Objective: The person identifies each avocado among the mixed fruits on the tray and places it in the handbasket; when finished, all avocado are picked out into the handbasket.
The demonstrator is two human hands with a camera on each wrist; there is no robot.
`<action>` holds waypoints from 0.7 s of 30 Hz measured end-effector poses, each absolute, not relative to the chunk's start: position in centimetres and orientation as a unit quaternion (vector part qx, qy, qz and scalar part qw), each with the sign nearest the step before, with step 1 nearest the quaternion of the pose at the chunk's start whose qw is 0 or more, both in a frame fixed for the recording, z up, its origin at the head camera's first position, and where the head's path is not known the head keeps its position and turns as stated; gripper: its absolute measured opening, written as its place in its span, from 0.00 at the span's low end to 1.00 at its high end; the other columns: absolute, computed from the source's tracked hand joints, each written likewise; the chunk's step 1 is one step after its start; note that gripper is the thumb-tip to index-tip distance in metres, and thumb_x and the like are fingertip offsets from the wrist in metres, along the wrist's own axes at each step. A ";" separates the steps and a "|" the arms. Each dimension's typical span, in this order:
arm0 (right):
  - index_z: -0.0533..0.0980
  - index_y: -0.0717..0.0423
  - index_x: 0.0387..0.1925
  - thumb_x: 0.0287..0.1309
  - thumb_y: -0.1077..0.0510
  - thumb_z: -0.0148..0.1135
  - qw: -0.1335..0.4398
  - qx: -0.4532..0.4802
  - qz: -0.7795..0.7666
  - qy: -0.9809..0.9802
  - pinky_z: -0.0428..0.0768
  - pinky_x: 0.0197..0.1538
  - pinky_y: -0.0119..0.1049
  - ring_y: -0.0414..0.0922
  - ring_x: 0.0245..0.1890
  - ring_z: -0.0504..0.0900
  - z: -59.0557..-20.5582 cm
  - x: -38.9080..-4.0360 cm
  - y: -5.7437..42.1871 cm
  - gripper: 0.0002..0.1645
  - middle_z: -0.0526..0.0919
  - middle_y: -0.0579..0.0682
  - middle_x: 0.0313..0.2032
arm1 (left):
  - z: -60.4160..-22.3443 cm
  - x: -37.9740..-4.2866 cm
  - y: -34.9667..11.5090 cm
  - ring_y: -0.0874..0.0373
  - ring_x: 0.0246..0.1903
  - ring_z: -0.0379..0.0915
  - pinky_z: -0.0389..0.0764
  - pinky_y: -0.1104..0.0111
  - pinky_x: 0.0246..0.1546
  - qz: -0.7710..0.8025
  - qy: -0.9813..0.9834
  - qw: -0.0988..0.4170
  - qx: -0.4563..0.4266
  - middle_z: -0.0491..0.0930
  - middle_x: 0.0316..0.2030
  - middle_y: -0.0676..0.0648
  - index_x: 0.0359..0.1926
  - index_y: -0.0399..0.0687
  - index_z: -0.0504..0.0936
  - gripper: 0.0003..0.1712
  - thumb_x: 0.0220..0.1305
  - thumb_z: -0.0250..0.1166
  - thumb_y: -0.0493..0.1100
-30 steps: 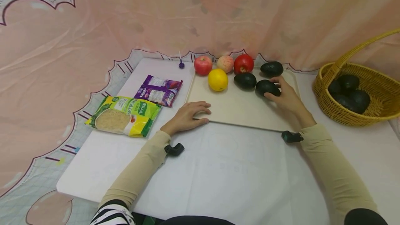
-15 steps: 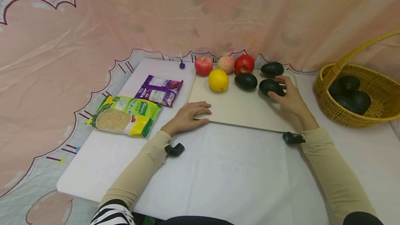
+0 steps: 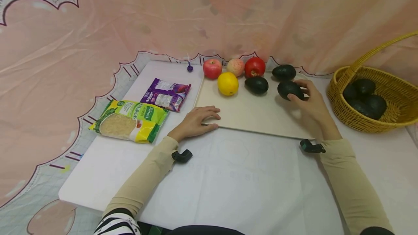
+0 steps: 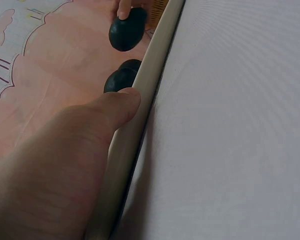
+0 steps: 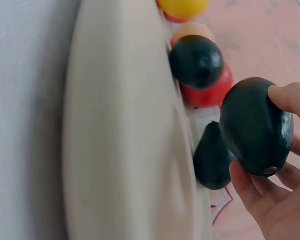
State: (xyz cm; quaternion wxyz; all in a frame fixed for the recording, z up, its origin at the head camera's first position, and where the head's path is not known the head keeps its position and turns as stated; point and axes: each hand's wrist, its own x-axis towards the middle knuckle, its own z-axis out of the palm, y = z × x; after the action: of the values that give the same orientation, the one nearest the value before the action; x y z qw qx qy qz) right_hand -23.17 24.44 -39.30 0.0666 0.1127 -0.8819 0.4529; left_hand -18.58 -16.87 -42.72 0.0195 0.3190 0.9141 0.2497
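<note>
My right hand (image 3: 314,102) holds a dark green avocado (image 3: 289,89) by its right end, with thumb and fingers around it, above the right part of the cream tray (image 3: 248,115). The right wrist view shows this avocado (image 5: 252,127) raised, its shadow falling on the tray in the head view. Two other avocados lie on the tray: one (image 3: 256,85) to the left, another (image 3: 283,72) behind. My left hand (image 3: 197,122) rests at the tray's front left corner with relaxed fingers; its thumb (image 4: 122,107) touches the rim in the left wrist view.
A yellow lemon-like fruit (image 3: 228,83), an apple (image 3: 212,69), a peach (image 3: 236,67) and a red pomegranate (image 3: 255,67) sit along the tray's back left. Right of it stands a wicker basket (image 3: 339,113) containing several avocados. Purple (image 3: 166,94) and yellow-green Knorr (image 3: 130,120) packets lie left.
My right hand has lifted the avocado off the tray and moved it to the right, towards the basket. The left hand has stayed in place.
</note>
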 end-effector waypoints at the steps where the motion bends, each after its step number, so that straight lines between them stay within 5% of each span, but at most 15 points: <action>1: 0.61 0.51 0.65 0.59 0.50 0.62 0.068 0.108 0.451 -0.884 0.66 0.46 0.20 0.56 0.59 0.69 -39.1 -23.0 24.6 0.36 0.67 0.55 0.63 | -42.7 -18.6 -16.9 0.60 0.69 0.56 0.57 0.57 0.68 0.249 0.914 0.020 0.319 0.69 0.64 0.58 0.51 0.62 0.79 0.18 0.62 0.61 0.58; 9: 0.61 0.55 0.66 0.58 0.53 0.63 0.080 0.092 0.464 -0.877 0.67 0.46 0.19 0.56 0.60 0.68 -37.6 -22.2 25.6 0.37 0.65 0.57 0.63 | -42.7 -18.6 -16.8 0.60 0.69 0.56 0.56 0.56 0.68 0.253 0.913 0.024 0.319 0.69 0.64 0.57 0.51 0.62 0.79 0.18 0.62 0.61 0.58; 17: 0.65 0.49 0.64 0.56 0.58 0.64 0.128 0.085 0.502 -0.851 0.70 0.44 0.15 0.35 0.53 0.71 -36.2 -21.5 26.7 0.34 0.70 0.41 0.57 | -42.7 -18.7 -16.8 0.59 0.69 0.56 0.57 0.55 0.68 0.254 0.911 0.024 0.323 0.69 0.64 0.57 0.51 0.61 0.79 0.18 0.62 0.61 0.58; 21: 0.65 0.48 0.64 0.57 0.58 0.64 0.151 0.068 0.505 -0.847 0.70 0.52 0.20 0.33 0.52 0.71 -35.5 -21.2 27.5 0.33 0.70 0.37 0.56 | -42.8 -18.7 -16.9 0.60 0.69 0.56 0.57 0.56 0.68 0.253 0.912 0.022 0.323 0.69 0.64 0.57 0.51 0.62 0.79 0.18 0.62 0.61 0.58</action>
State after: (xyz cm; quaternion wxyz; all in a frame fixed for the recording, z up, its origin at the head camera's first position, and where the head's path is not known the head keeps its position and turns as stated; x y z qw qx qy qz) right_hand -21.21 27.48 -35.54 0.1508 0.0679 -0.8471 0.5051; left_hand -18.70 -16.89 -42.82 0.0223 0.3232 0.9116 0.2531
